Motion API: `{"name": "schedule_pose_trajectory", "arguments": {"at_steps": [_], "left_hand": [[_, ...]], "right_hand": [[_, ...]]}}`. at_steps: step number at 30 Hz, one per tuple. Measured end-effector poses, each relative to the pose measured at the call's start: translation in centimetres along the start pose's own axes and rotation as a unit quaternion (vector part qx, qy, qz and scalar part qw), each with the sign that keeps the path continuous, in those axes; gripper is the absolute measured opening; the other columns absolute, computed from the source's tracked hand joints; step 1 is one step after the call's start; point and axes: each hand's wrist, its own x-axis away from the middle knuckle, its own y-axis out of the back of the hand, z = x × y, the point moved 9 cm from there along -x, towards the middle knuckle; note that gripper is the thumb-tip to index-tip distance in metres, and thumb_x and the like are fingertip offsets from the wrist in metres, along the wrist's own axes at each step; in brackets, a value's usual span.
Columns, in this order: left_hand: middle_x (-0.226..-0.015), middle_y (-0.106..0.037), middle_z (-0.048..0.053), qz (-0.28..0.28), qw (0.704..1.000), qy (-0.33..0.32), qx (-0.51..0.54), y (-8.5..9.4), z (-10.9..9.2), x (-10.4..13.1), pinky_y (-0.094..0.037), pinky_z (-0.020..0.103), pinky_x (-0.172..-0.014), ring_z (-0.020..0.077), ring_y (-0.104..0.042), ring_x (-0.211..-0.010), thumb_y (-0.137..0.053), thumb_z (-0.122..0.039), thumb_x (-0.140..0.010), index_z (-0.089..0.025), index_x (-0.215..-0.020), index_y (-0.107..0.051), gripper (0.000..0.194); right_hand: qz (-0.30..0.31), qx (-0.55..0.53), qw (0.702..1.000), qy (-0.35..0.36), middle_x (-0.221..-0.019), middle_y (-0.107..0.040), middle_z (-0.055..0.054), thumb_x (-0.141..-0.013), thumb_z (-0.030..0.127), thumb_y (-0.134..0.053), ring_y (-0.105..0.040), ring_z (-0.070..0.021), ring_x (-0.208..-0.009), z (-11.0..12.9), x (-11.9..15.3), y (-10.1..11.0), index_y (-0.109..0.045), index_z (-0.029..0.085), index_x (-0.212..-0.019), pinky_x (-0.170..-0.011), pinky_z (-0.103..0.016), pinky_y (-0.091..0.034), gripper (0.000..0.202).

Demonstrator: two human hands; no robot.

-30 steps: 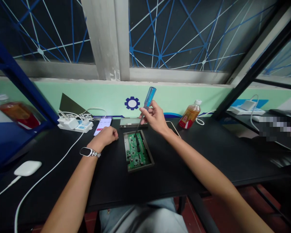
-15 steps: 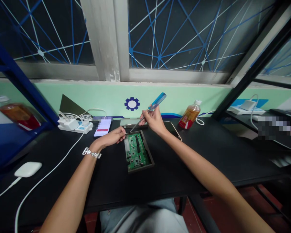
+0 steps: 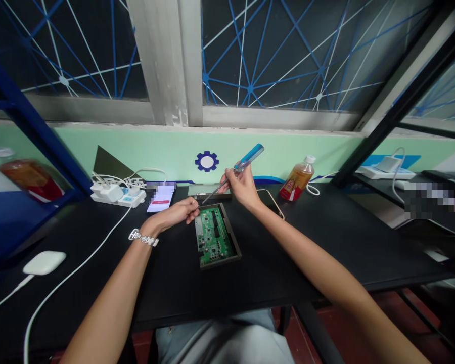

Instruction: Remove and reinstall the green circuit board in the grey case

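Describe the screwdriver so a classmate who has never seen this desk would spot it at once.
Below the green wall, the black table holds a green circuit board. Just beyond it, the right hand grips the screwdriver, whose thin shaft slants down toward the left hand. It alone nearby has a shiny blue handle.

Workshop-like desk space: black table [image 3: 284,258] bears open circuit board [image 3: 215,235], power strip [image 3: 117,194]; patterned windows [image 3: 288,55] behind.
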Motion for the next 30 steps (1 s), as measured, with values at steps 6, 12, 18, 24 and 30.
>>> {"name": "schedule_pose_trajectory", "arguments": {"at_steps": [6,12,18,24,30], "left_hand": [[-0.075,-0.052,0.001,-0.002,1.0,0.002,0.025,-0.2,-0.3,0.3,-0.041,0.028,-0.063,0.0128,-0.047,-0.064,-0.053,-0.032,-0.094,-0.018,-0.082,-0.048,0.019],[-0.074,-0.053,0.001,0.001,0.998,0.01,0.069,-0.6,-0.5,0.3,-0.041,0.027,-0.062,0.0124,-0.047,-0.063,-0.054,-0.029,-0.093,-0.018,-0.08,-0.048,0.019],[-0.072,-0.053,0.001,0.005,0.995,0.015,0.102,-0.9,-0.7,0.4,-0.041,0.027,-0.061,0.0123,-0.048,-0.061,-0.054,-0.021,-0.091,-0.018,-0.079,-0.047,0.014],[-0.071,-0.052,0.001,0.013,0.992,0.016,0.121,-1.1,-0.7,0.4,-0.041,0.027,-0.061,0.0126,-0.048,-0.061,-0.055,-0.021,-0.09,-0.018,-0.078,-0.046,0.016],[-0.072,-0.053,0.002,0.015,0.991,0.013,0.129,-1.2,-0.9,0.5,-0.041,0.027,-0.061,0.0128,-0.048,-0.062,-0.057,-0.024,-0.091,-0.018,-0.078,-0.047,0.017]], "right_hand": [[-0.008,-0.003,1.0,-0.006,-0.077,-0.061,0.007,-0.091,0.049,-0.063,-0.065,-0.0109,-0.05,0.0,0.0,0.1,-0.025,0.029,-0.101,-0.049,-0.025,-0.055,0.043],[-0.01,-0.007,1.0,0.001,-0.077,-0.062,0.007,-0.09,0.049,-0.063,-0.065,-0.0103,-0.05,0.1,0.0,0.1,-0.025,0.029,-0.101,-0.049,-0.024,-0.054,0.044],[-0.012,-0.017,1.0,0.01,-0.074,-0.061,0.008,-0.09,0.048,-0.063,-0.065,-0.0105,-0.05,0.5,0.0,0.1,-0.025,0.029,-0.099,-0.048,-0.023,-0.053,0.044],[-0.019,-0.003,1.0,0.004,-0.075,-0.06,0.008,-0.09,0.05,-0.062,-0.066,-0.0113,-0.052,0.4,0.0,0.3,-0.025,0.029,-0.099,-0.049,-0.024,-0.054,0.043],[-0.022,-0.024,0.999,0.018,-0.074,-0.06,0.009,-0.09,0.049,-0.065,-0.066,-0.0111,-0.051,0.6,0.0,0.2,-0.026,0.029,-0.099,-0.047,-0.023,-0.053,0.044]]}}
